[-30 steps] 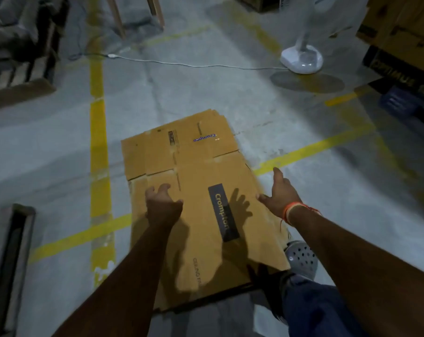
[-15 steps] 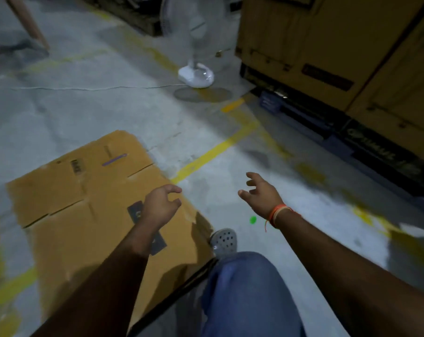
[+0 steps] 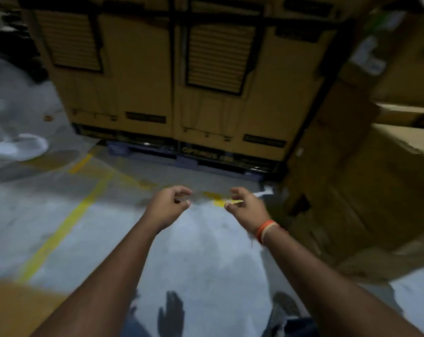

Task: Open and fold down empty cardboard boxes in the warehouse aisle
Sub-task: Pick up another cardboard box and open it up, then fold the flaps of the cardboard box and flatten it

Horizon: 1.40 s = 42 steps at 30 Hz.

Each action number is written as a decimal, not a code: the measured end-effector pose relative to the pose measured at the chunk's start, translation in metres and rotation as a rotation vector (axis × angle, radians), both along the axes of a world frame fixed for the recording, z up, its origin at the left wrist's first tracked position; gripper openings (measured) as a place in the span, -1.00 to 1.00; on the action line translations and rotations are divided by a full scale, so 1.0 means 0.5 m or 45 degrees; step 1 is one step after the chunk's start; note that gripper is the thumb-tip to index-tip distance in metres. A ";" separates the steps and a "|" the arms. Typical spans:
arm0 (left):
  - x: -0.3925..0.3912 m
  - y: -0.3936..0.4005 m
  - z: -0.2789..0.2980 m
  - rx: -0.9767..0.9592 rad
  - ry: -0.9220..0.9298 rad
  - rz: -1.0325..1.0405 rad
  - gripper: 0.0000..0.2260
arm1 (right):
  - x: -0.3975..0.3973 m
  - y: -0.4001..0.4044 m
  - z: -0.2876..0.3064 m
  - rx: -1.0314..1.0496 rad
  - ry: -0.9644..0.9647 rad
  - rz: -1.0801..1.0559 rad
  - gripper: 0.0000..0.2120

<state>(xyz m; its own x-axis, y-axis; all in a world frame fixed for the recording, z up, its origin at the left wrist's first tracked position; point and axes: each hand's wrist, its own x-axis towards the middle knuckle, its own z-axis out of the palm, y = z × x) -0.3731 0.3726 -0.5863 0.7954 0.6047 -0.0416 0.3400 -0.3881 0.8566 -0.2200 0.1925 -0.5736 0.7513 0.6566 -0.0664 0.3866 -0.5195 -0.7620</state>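
Note:
My left hand (image 3: 168,206) and my right hand (image 3: 246,206) hover side by side above the grey floor, fingers loosely curled, holding nothing. An orange band circles my right wrist. The flattened cardboard box (image 3: 14,310) shows only as a brown corner at the bottom left, behind my left forearm and apart from both hands. At the right stands a brown cardboard box (image 3: 366,190), blurred, a little beyond my right hand.
Two tall printed cartons (image 3: 172,76) on a dark pallet (image 3: 186,156) block the way ahead. A white fan base (image 3: 20,147) sits at the left. Yellow floor lines (image 3: 65,227) cross the concrete. My shoes (image 3: 285,308) are at the bottom edge.
The view has swung right, away from the flattened box toward the stacked cartons. Both hands left the flattened box and now hang empty in front of me, closer together.

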 end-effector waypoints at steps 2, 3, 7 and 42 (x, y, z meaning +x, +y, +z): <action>0.086 -0.060 0.033 -0.014 -0.045 -0.134 -0.78 | 0.038 -0.067 0.030 0.026 -0.021 -0.095 -0.54; 0.125 -0.093 0.052 -0.022 -0.060 -0.190 -0.78 | 0.055 -0.099 0.044 0.049 -0.033 -0.145 -0.54; 0.271 -0.216 0.128 -0.061 -0.144 -0.380 -0.79 | 0.117 -0.215 0.106 0.190 -0.074 -0.371 -0.63; 1.290 -0.672 0.314 1.047 0.275 -0.883 -0.23 | 0.756 -0.803 0.237 0.510 0.059 -1.535 -0.39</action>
<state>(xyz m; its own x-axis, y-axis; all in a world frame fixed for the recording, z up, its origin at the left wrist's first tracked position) 0.2717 0.0365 -0.4296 0.9979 -0.0645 -0.0102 -0.0612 -0.9785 0.1969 0.1578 -0.2091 -0.4551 0.8862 -0.4588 -0.0645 -0.2000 -0.2533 -0.9465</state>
